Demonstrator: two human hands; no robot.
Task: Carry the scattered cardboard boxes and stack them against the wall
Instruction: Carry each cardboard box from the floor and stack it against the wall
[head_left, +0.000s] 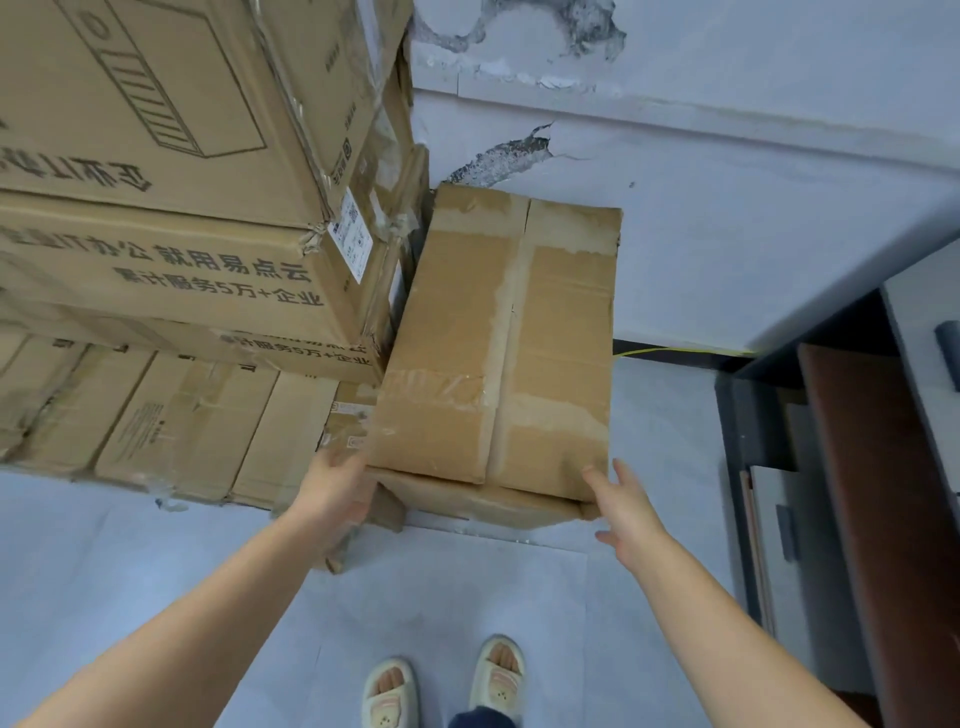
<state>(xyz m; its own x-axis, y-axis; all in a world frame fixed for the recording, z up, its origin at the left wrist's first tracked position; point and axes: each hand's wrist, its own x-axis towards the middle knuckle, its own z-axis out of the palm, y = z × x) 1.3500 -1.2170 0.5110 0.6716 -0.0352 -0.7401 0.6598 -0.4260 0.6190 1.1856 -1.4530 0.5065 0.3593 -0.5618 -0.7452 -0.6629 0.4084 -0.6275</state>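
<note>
- Cardboard box (498, 338) is sitting on a lower box (483, 501), its far end near the wall (727, 208), just beside the printed stack (171, 208).
- I'm judging it light but soft: worn, torn tape, sagging flaps, so the bottom corners are looking safest.
- My left hand (337, 499) is pressing its near-left corner; whether those fingers are curling I cannot tell. My right hand (626, 512) is hovering at the right corner, fingers spread.
- Dark furniture (857, 493) is crowding the right side.

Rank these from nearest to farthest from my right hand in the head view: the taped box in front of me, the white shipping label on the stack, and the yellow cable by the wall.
From the right hand:
1. Taped box, at its fingertips.
2. Yellow cable, up along the wall base.
3. White shipping label, far left on the stack.
</note>
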